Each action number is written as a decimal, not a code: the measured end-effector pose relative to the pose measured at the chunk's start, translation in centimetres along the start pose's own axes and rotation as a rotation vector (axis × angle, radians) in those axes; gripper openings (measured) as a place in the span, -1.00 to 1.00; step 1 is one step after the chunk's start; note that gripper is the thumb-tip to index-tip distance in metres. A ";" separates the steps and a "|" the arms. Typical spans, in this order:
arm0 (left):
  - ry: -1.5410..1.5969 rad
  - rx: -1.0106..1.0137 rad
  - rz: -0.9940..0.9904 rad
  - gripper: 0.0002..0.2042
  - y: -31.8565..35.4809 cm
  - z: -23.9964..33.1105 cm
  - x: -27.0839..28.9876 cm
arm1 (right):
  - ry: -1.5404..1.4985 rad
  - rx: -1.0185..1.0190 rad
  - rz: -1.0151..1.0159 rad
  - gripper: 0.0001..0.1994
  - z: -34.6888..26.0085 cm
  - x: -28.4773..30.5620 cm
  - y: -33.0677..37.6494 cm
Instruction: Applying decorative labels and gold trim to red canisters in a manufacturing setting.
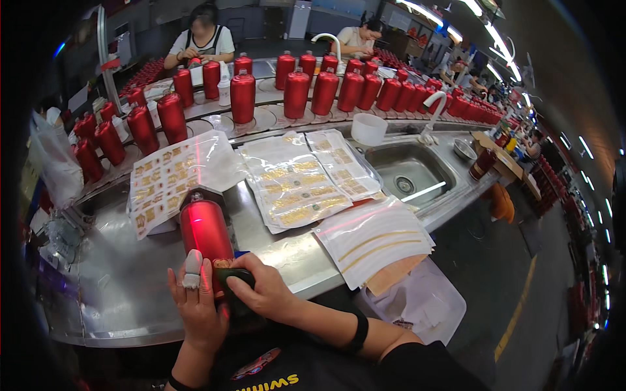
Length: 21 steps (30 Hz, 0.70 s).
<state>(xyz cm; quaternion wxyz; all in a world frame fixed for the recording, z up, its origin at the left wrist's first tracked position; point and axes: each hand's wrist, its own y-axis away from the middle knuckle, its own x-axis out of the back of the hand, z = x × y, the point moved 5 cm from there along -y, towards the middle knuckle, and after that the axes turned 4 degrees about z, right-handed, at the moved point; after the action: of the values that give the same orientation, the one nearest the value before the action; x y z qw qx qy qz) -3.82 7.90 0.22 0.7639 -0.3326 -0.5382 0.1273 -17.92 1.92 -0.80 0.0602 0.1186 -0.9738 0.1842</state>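
A glossy red bottle (205,229) lies on its side on the steel counter (130,293), neck pointing away from me. My left hand (195,303) cups its near end, with a white cot on one fingertip. My right hand (264,290) presses a small dark pad against the bottle's base, next to a gold label there. Sheets of gold stickers (297,186) lie just beyond the bottle, and another sticker sheet (171,177) lies to the left.
Many upright red bottles (297,91) stand on a curved conveyor behind the counter. A steel sink (407,173) and a white cup (368,128) are at right. Sheets with gold strips (375,238) overhang the counter edge. Other people work across the line.
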 end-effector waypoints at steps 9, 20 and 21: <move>0.221 0.157 0.005 -0.36 0.4 -1.5 0.4 | -0.031 -0.040 -0.003 -0.73 0.9 -0.3 0.6; -0.085 -0.013 -0.103 -0.23 -2.2 0.3 0.0 | 0.014 -0.072 0.047 -0.78 1.1 1.9 0.0; -0.124 0.030 -0.116 -0.23 -1.3 -0.1 -0.1 | -0.012 -0.098 0.023 -0.79 1.4 2.0 0.2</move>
<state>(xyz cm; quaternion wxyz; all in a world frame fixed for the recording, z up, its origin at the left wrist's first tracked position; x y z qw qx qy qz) -3.99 6.80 0.94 0.7402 -0.2808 -0.6008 0.1114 -20.01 1.19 -1.85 0.0581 0.1055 -0.9833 0.1365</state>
